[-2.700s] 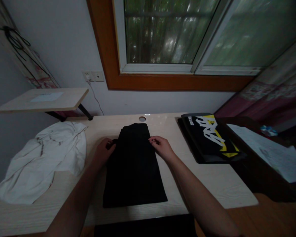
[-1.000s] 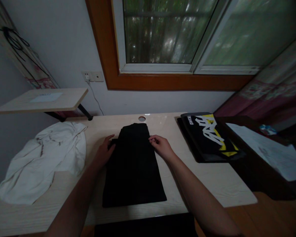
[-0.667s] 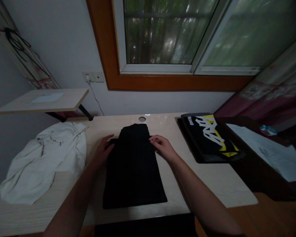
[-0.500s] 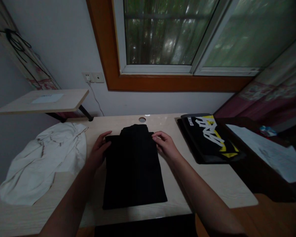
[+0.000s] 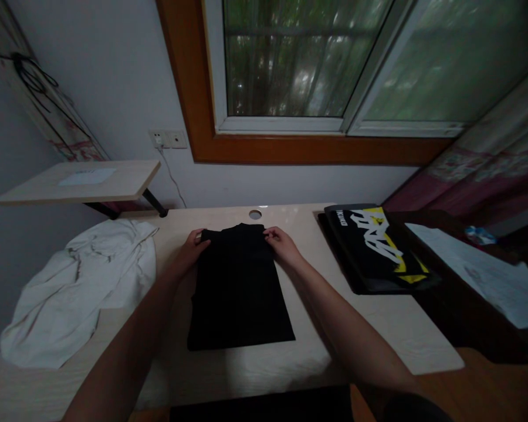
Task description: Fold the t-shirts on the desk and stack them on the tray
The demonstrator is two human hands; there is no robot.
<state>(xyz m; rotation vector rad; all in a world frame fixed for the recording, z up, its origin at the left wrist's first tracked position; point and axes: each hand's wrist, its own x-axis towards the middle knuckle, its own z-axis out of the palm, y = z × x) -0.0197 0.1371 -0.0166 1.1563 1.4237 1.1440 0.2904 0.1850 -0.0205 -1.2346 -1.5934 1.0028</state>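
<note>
A black shirt (image 5: 242, 293), folded into a rough rectangle, lies flat on the pale wooden table in front of me. At its far left corner, my left hand (image 5: 195, 249) pinches the cloth between thumb and fingers. My right hand (image 5: 282, 243) is closed on the far right corner in the same way. The shirt's near edge rests on the tabletop, and a small bulge sticks out low on its left side. Its dark colour hides most of the fold lines.
Crumpled white cloth (image 5: 83, 287) lies on the left, below a raised wooden shelf (image 5: 132, 181). To the right are folded dark garments (image 5: 343, 246) with a white and yellow print. The table (image 5: 264, 369) has a round hole (image 5: 255, 215) near its far edge.
Both hands have drawn closer together at the shirt's far end, narrowing it there. The narrow flap no longer stands out clearly beyond the corners, and the near edge has shifted away from me.
</note>
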